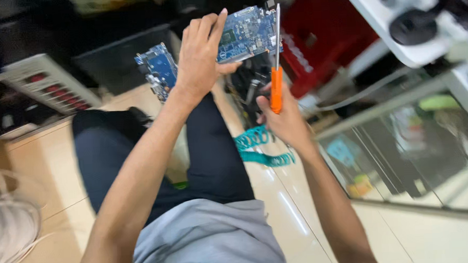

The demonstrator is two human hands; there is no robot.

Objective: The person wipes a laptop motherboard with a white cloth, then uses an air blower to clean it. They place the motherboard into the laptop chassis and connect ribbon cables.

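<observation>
Keyboard (53, 87): lies far left on the floor, well apart from the work.
Left hand (199, 57): closed round the blue circuit board (240, 34); fingers spread over its back, thumb under the lower edge. Board held in the air above the knees, tilted, long side running left to right.
Grip, judgement: the spread fingers steady the board well; keeping the pads on bare edge and off the components would be safer.
Right hand (286, 118): wrapped shut on the orange handle of the screwdriver (277, 66); shaft points up, tip at the board's right edge.
Driver, judgement: shaft should stand square to the screw head before turning, else the tip may slip across the board.
Coiled teal cable (261, 148): on the floor below the right hand, near the wrist.
Edges: glass cabinet (403, 150) close on the right; red crate (319, 38) just behind the board.
Open room: tiled floor (279, 208) between the legs and the cabinet.
</observation>
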